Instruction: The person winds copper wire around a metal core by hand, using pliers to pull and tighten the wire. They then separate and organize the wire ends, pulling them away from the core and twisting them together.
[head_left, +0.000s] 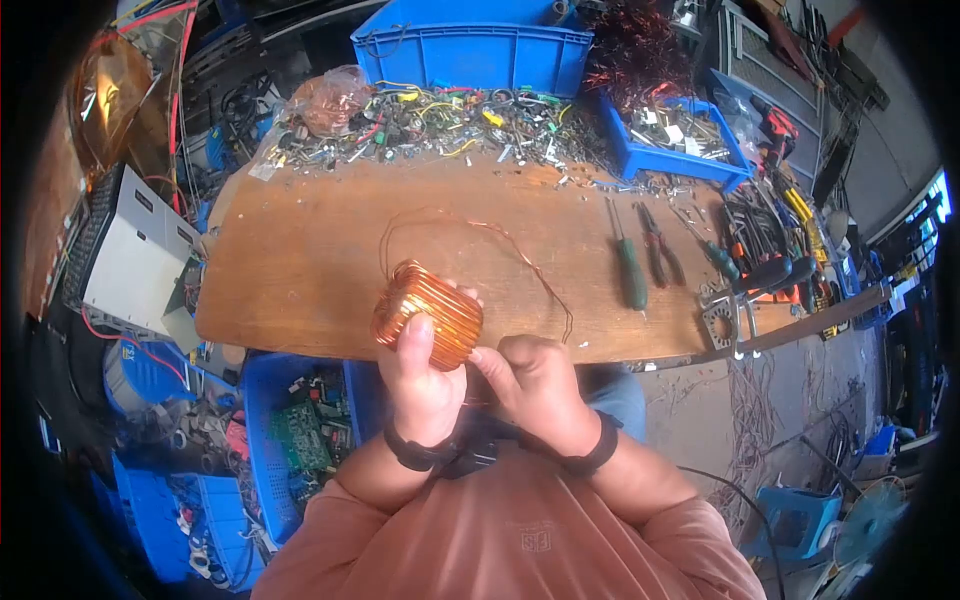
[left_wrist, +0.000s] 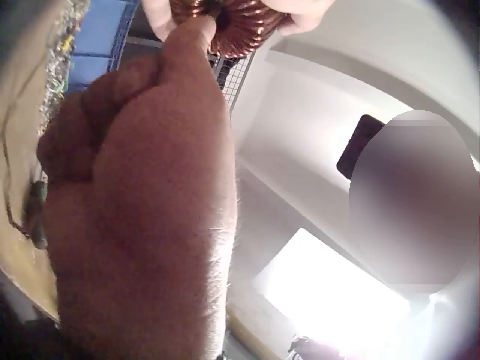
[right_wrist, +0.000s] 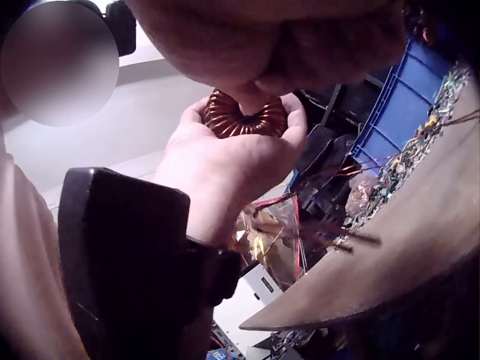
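Note:
A ring-shaped coil of copper wire (head_left: pixel 440 315) is held up over the table's near edge. My left hand (head_left: pixel 425 400) grips it, with the thumb across its near face and fingers behind. From the right, my right hand (head_left: pixel 545 390) reaches the coil's lower edge, its other fingers curled in. In the left wrist view the right thumb (left_wrist: pixel 196 34) is at the centre hole of the coil (left_wrist: pixel 244 26); I cannot tell whether it pinches a strand. A doubled length of loose copper wire (head_left: pixel 520 252) arcs from the coil over the table.
Small metal scrap (head_left: pixel 430 125) is heaped along the back of the wooden table (head_left: pixel 300 270). Behind it stands a blue crate (head_left: pixel 475 55). A green-handled screwdriver (head_left: pixel 630 270) and pliers (head_left: pixel 658 250) lie on the right, beside more tools. A crate of circuit boards (head_left: pixel 310 430) stands lower left.

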